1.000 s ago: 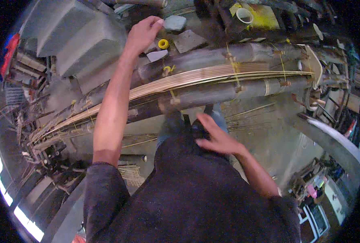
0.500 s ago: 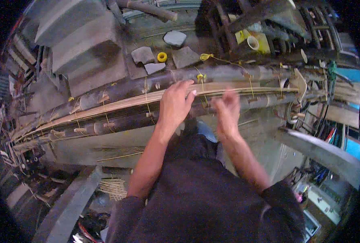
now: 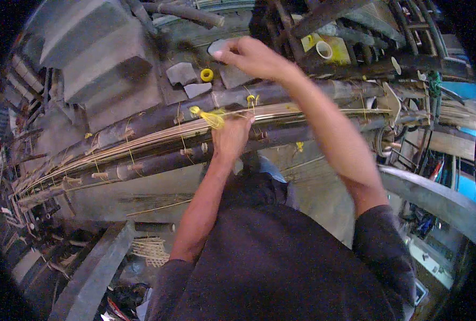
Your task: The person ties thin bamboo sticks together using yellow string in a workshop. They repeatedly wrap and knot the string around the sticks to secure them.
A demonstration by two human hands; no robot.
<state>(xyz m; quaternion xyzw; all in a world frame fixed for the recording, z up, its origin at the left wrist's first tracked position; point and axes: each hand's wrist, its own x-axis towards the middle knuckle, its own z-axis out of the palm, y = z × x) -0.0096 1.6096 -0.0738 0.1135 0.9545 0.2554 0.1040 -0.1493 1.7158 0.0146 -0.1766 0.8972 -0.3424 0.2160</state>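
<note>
A long bundle of thin bamboo strips (image 3: 163, 132) lies between two dark bamboo poles (image 3: 280, 95), crossed by yellow ties. My left hand (image 3: 230, 138) is closed over the strips near the middle, with its thumb pointing right along them. A bunch of yellow string (image 3: 208, 116) lies at its knuckles and partly hides the fingers. Past the far pole, my right hand (image 3: 256, 56) is raised with its fingers curled to the thumb. Whatever they may hold cannot be made out. Behind those fingertips shows a grey stone slab (image 3: 215, 47).
On the ground beyond the poles lie a yellow ring-shaped roll (image 3: 207, 75) and broken stone pieces (image 3: 181, 74). Concrete steps (image 3: 101, 59) rise at the far left. A wooden board (image 3: 392, 107) spans the poles' right end. Grey beams (image 3: 96, 270) stand nearer me.
My right hand has swung from the near pole up and leftward over the stones. The yellow string bunch has moved from the far ground onto the strips by my left hand, whose fingers have closed.
</note>
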